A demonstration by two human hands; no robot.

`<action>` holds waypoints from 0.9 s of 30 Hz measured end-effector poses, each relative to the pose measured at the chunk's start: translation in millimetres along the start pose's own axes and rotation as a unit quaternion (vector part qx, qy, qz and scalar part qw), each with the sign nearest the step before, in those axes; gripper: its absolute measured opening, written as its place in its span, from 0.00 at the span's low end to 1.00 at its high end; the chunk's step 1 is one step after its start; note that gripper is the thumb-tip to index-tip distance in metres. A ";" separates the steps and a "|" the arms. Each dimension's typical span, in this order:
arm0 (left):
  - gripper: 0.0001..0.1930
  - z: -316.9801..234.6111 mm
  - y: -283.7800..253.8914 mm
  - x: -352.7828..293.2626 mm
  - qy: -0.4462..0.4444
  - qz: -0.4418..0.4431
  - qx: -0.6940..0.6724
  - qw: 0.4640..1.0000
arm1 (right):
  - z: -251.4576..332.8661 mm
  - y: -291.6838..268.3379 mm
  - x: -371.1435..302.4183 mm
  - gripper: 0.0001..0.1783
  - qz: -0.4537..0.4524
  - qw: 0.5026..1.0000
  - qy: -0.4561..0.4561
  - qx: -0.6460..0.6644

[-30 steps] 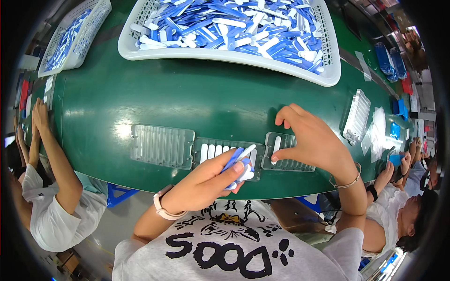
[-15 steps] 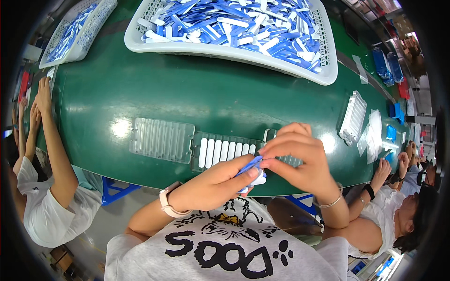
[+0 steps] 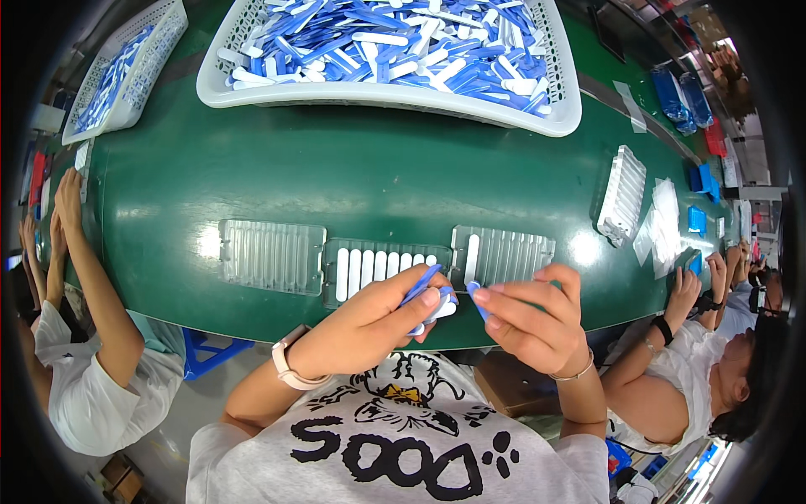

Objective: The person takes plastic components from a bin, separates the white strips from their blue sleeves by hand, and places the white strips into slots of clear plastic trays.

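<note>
My left hand (image 3: 367, 326) is closed around a small bundle of flat, round-ended blue-and-white strips (image 3: 440, 310). To its right, my right hand (image 3: 539, 322) pinches one blue strip (image 3: 477, 296) between thumb and fingers, apart from the bundle. Just beyond my hands lie three clear plastic slotted trays. The middle tray (image 3: 330, 273) holds a row of several white strips, partly covered by my left hand. In the right tray (image 3: 525, 245) a single white strip (image 3: 472, 256) lies in a slot at the left end. No strips show in the left tray (image 3: 273, 256).
A big white basket (image 3: 386, 94) heaped with blue and white strips stands at the far side. Another basket (image 3: 134, 101) is at far left. Stacked clear trays (image 3: 622, 197) and plastic bags (image 3: 663, 227) lie at right. Co-workers sit on both sides, their hands on the green table.
My right hand has drawn away from the bundle, toward the right, with one strip in its fingers. The right tray with its white strip is now uncovered. The whole view has shifted slightly.
</note>
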State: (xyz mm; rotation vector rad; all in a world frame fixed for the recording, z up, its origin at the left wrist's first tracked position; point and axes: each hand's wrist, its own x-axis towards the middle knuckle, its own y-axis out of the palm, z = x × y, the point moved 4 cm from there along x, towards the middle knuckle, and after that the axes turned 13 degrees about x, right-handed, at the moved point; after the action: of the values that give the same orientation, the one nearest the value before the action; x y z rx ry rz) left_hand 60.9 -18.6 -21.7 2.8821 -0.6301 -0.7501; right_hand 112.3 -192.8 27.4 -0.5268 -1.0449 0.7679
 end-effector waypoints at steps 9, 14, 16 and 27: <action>0.15 -1.0 -0.6 -1.1 0.004 -0.006 0.007 1.000 | -51.6 -1.1 5.3 0.10 0.021 0.930 0.322 0.174; 0.15 1.5 -0.3 -0.5 -0.015 -0.012 -0.019 1.000 | -75.7 -6.7 12.3 0.05 0.120 0.883 0.381 0.246; 0.14 2.0 0.5 0.1 -0.012 -0.001 -0.023 1.000 | -82.9 -5.0 17.7 0.08 0.166 0.915 0.315 0.188; 0.16 -1.1 -1.8 -4.2 -0.043 0.045 -0.083 0.995 | -90.8 7.6 26.7 0.25 0.270 0.868 0.390 0.148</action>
State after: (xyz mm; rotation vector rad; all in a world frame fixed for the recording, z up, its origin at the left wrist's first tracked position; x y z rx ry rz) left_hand 58.8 -15.2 -19.2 2.6640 -0.6670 -0.8735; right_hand 200.0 -170.2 -1.1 -0.7852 -0.0028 1.0525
